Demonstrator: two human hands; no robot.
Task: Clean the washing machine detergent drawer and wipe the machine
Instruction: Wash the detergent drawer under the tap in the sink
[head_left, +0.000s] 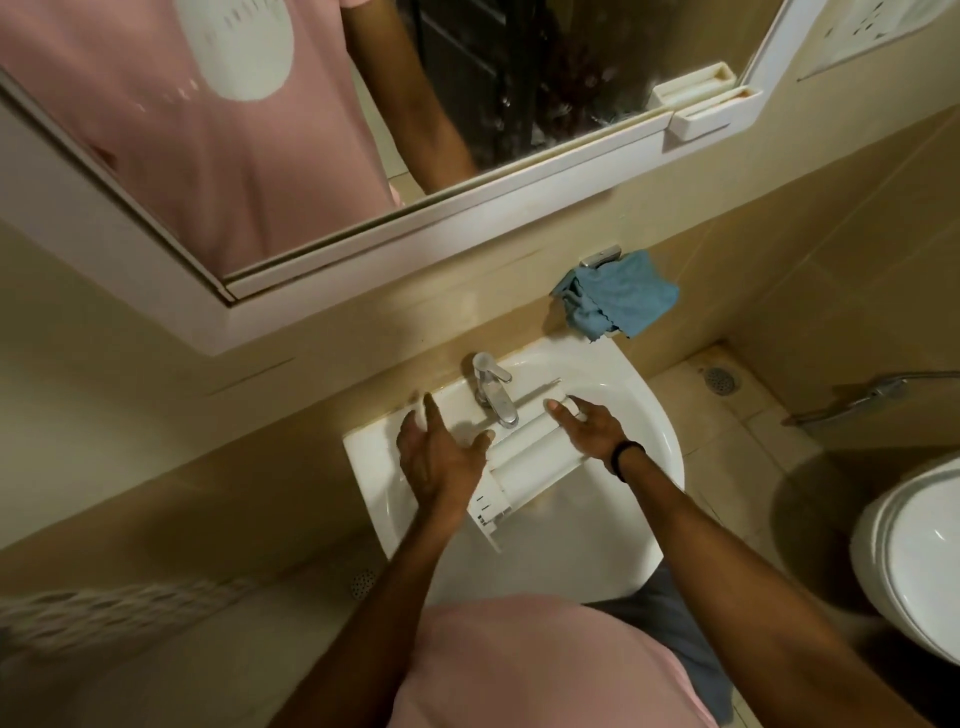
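Lying across one sink (366, 457): one detergent drawer (524, 452) beneath one tap (493, 387); left hand (441, 460) and right hand (589, 426) spread at its ends; one blue cloth (618, 296) above the back edge.

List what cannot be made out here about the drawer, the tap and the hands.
1. Detergent drawer: in the head view the left hand covers its left part, and any residue is too small to tell.
2. Right hand: whether it touches the drawer is hidden beneath the hand itself.
3. Tap: running water, if any, cannot be seen.
4. Toilet: cut off by the right edge.
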